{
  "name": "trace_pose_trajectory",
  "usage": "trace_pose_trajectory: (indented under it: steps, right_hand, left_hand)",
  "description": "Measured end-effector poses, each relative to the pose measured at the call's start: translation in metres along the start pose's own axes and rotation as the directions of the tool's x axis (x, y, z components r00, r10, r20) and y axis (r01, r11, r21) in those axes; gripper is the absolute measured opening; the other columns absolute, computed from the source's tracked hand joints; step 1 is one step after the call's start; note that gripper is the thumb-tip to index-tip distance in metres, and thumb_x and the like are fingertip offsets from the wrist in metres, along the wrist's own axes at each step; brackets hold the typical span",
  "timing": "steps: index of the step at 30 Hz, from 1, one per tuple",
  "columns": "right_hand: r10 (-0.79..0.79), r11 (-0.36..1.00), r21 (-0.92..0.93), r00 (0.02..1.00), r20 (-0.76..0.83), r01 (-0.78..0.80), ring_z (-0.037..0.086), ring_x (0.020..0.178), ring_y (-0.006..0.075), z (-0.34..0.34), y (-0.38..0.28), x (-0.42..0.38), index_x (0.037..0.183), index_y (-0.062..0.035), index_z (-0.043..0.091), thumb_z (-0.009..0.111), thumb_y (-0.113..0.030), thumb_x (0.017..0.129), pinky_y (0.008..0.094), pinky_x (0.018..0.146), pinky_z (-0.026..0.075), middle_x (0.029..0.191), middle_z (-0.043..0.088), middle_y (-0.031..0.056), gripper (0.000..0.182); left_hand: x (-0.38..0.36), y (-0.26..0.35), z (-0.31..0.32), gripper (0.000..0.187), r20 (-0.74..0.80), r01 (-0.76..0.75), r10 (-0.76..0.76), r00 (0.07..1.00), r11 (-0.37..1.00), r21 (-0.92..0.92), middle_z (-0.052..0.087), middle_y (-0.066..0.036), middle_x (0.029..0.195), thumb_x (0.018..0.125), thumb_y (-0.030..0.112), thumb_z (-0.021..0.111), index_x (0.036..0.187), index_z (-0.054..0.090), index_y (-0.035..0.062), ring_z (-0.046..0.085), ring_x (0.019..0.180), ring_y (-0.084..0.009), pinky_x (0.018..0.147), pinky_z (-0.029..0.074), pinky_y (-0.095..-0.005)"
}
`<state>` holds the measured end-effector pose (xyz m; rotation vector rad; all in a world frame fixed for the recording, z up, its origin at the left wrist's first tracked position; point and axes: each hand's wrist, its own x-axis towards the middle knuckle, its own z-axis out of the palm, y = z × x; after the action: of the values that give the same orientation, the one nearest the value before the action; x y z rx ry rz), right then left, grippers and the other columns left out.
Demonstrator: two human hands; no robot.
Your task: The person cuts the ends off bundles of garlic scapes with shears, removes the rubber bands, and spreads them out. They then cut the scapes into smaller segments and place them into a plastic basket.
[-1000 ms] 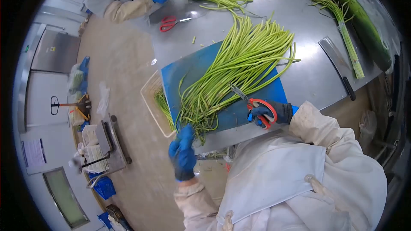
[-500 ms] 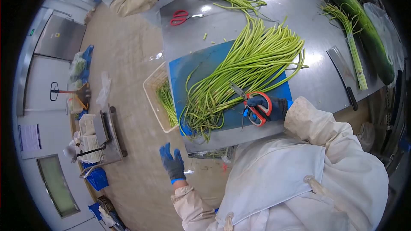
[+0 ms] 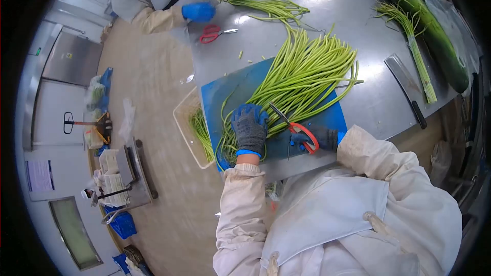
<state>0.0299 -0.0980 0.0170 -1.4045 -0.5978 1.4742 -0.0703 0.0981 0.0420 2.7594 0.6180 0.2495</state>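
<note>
A: Trimming the ends, I'd say. The left hand (image 3: 249,129) is lying flat, fingers together, pressing on the green stalks (image 3: 296,79) spread over the blue cutting board (image 3: 230,84). The right hand (image 3: 318,138) is gripping the red-handled scissors (image 3: 292,127), blades slightly apart and pointing into the bundle.

B: Agreed. Next move probably needs the stalk ends squared up under that palm before the blades close. The tray (image 3: 185,117) beside the board is already holding stalks.

A: Any labels?

B: Nothing readable. A cleaver (image 3: 405,90) is lying further along the steel table (image 3: 327,0), and a co-worker's blue glove (image 3: 198,11) is resting near a second pair of scissors (image 3: 215,32).
</note>
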Motion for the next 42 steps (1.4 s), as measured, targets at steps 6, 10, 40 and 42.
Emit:
trace_pose_trajectory:
  steps: [6, 10, 40, 42]
  right_hand:
    - [-0.056, 0.995, 0.087, 0.998, 0.015, 0.055, 0.050, 0.048, 0.0106, 0.000, 0.020, 0.011, 0.079, -0.0046, 0.063, 0.060, -0.041, 0.083, 0.0257, 0.045, 0.040, 0.057, 0.055, 0.0027, 0.037]
    - [-0.080, 0.981, 0.182, 0.996, 0.030, 0.073, 0.054, 0.052, 0.0103, 0.001, 0.020, -0.001, 0.086, -0.0018, 0.060, 0.061, -0.033, 0.084, 0.0239, 0.046, 0.042, 0.063, 0.058, 0.0039, 0.031]
    - [0.190, 0.822, 0.508, 0.965, 0.181, -0.257, 0.054, 0.051, 0.0148, 0.050, 0.000, 0.063, 0.088, -0.0042, 0.056, 0.062, -0.034, 0.081, 0.0316, 0.045, 0.047, 0.070, 0.059, 0.0060, 0.031]
    - [0.127, 0.851, 0.500, 0.987, 0.102, -0.161, 0.053, 0.051, 0.0134, 0.054, 0.002, 0.064, 0.086, -0.0042, 0.057, 0.063, -0.035, 0.081, 0.0301, 0.045, 0.046, 0.068, 0.058, 0.0053, 0.032]
  left_hand:
    - [-0.009, 0.001, -0.001, 0.024, -0.093, -0.061, 0.060, 0.994, 0.998, -0.006, 0.057, -0.011, 0.110, 0.077, 0.023, 0.059, 0.098, 0.062, 0.0098, 0.046, 0.110, -0.0330, 0.096, 0.030, -0.0467]
    - [-0.034, -0.006, -0.031, 0.016, -0.275, -0.142, 0.124, 0.953, 0.989, -0.046, 0.059, -0.014, 0.103, 0.076, 0.015, 0.059, 0.090, 0.063, 0.0071, 0.050, 0.102, -0.0340, 0.090, 0.037, -0.0445]
    - [0.004, -0.067, -0.006, 0.021, -0.080, -0.002, 0.023, 0.997, 0.966, 0.258, 0.057, -0.011, 0.099, 0.077, 0.028, 0.058, 0.086, 0.062, 0.0098, 0.045, 0.110, -0.0342, 0.096, 0.030, -0.0486]
    - [0.000, -0.067, -0.004, 0.019, -0.104, -0.033, 0.058, 0.993, 0.973, 0.228, 0.057, -0.011, 0.098, 0.076, 0.027, 0.058, 0.085, 0.062, 0.0098, 0.045, 0.109, -0.0340, 0.095, 0.030, -0.0483]
